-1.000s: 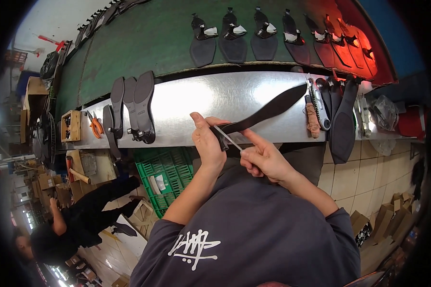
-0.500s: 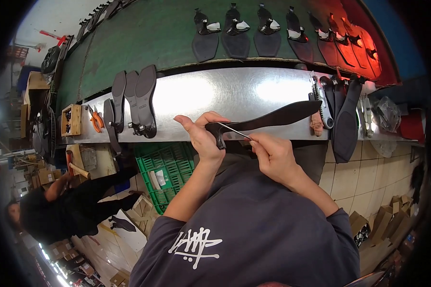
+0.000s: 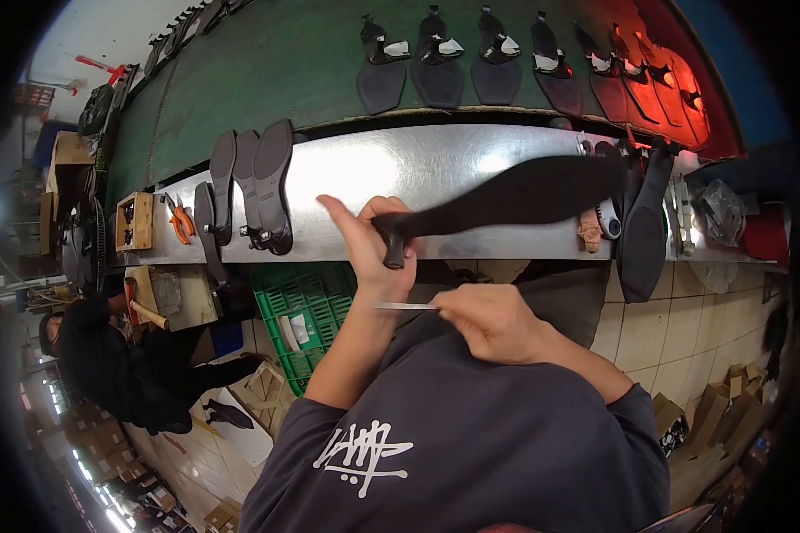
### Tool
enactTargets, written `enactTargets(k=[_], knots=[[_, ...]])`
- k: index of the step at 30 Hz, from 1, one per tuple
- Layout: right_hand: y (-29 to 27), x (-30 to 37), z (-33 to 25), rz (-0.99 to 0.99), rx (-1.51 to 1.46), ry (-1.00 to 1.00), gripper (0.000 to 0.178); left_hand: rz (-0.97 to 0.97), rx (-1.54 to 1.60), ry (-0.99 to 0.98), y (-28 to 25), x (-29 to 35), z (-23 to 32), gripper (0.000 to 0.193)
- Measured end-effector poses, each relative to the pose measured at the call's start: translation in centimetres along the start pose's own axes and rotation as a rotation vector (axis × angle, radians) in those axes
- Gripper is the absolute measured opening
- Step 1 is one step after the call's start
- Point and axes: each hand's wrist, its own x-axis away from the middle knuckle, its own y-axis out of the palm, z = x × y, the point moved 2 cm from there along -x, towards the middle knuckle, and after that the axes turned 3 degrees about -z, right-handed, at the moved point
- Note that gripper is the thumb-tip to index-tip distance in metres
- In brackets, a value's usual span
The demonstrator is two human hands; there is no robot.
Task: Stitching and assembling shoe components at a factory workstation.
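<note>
My left hand (image 3: 365, 256) grips a black heeled shoe sole (image 3: 524, 197) by its heel end, thumb raised. The sole's long flat part stretches right over the steel worktop and is a little blurred. My right hand (image 3: 493, 322) is closed round a thin metal tool (image 3: 404, 306), whose flat tip points left. That tip lies in front of my left wrist, apart from the sole. What kind of tool it is, I cannot make out.
Several black soles (image 3: 273, 182) lie on the worktop's left, beside orange-handled pliers (image 3: 181, 222) and a wooden box (image 3: 134, 221). Sandals (image 3: 437, 75) line the green belt (image 3: 267, 53) behind. A green crate (image 3: 307, 355) is below. A person in black (image 3: 133, 364) stands at left.
The tool has come away from the sole's heel end, and my right hand has moved down toward me. The sole has turned, showing more of its broad face. The person at left has shifted.
</note>
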Motion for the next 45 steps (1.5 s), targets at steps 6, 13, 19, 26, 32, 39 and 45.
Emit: enactTargets(k=[6, 13, 19, 26, 32, 39, 45], knots=[[-1.8, -0.9, 1.7, 0.258, 0.238, 0.136, 0.009, -0.033, 0.453, -0.468, 1.4, 0.4, -2.4, 0.049], [-0.4, -0.7, 1.8, 0.192, 0.284, 0.229, 0.005, 0.083, 0.306, -0.309, 0.6, -0.5, -3.9, 0.058], [-0.1, -0.4, 2.1, 0.188, 0.288, 0.267, 0.006, 0.156, 0.172, -0.25, 3.9, 0.3, -2.6, 0.075], [-0.1, -0.5, 1.8, 0.129, 0.226, 0.22, 0.008, -0.077, 0.216, -0.373, 1.6, -0.8, -3.7, 0.071], [1.4, -0.5, 1.0, 0.007, 0.204, 0.17, 0.009, 0.013, 0.195, -0.434, 1.0, -2.1, -3.2, 0.074], [-2.6, -1.8, 1.1, 0.283, 0.094, 0.286, 0.016, -0.043, -0.296, 0.014, -3.1, -2.7, 7.5, 0.032], [-5.9, -2.3, 3.3, 0.358, 0.184, 0.348, 0.022, 0.293, -0.731, 0.335, -16.5, -4.2, 21.3, 0.059]])
